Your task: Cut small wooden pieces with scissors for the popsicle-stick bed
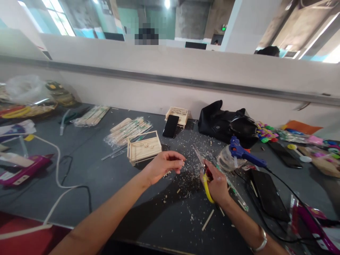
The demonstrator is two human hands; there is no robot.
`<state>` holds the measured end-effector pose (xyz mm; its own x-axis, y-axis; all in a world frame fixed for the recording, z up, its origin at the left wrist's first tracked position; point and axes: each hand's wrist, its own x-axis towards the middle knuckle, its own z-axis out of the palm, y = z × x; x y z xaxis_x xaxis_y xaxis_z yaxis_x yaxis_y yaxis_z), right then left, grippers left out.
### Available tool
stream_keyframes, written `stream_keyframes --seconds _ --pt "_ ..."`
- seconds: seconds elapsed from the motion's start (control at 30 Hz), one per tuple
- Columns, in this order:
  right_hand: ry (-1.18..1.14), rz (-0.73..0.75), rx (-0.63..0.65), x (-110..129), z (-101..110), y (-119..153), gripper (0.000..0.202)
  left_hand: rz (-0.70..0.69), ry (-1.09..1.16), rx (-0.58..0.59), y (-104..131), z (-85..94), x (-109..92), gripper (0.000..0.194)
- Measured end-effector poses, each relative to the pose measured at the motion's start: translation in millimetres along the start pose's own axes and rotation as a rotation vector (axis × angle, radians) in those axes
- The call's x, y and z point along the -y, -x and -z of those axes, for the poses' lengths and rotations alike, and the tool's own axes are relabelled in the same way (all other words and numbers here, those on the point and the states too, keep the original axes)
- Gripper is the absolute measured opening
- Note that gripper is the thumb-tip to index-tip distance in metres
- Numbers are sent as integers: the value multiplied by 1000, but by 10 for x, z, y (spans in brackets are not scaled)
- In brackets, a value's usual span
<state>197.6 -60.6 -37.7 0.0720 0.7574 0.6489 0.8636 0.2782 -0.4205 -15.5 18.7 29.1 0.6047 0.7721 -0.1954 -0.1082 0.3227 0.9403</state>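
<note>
My right hand (216, 184) is wrapped round a pair of scissors (207, 187) with a yellow handle, blades pointing up and away. Left of it, my left hand (168, 163) is in the air with thumb and fingers pinched together; a pale speck shows at the fingertips, too small to name. Just behind my left hand stands a small wooden stick frame (145, 150) with a slatted base and a few tiny pieces on it. Small pale chips (186, 177) lie scattered on the dark table (106, 198) beneath both hands. A loose wooden stick (208, 220) lies near the front edge.
A phone (170, 126) leans against a little wooden stick bench (182, 115). Bagged sticks (129, 131) lie to the left. At right are a black bag (225, 122), a blue glue gun (245, 154) on a clear tub (225, 159), its cable and another phone (269, 194).
</note>
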Motion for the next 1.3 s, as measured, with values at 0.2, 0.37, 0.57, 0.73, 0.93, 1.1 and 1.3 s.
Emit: stream_keyframes --seconds 0.2,0.37,0.57,0.73,0.93,1.1,1.3 --pt "-41 100 18 80 35 -25 36 -23 275 57 -75 -97 114 27" --pt "-47 136 104 116 60 -16 43 -14 408 23 -81 -68 198 27" --pt "-5 188 111 101 44 24 55 -27 454 58 -55 -88 201 25" --pt "58 232 142 105 63 28 63 -41 475 60 -43 -129 230 23" --pt "127 249 137 118 94 28 75 -61 505 43 -51 -156 252 29" --pt "123 247 145 134 94 28 81 -46 480 41 -45 -172 238 28" --pt "142 278 115 176 86 15 79 -57 469 65 -47 -175 255 27"
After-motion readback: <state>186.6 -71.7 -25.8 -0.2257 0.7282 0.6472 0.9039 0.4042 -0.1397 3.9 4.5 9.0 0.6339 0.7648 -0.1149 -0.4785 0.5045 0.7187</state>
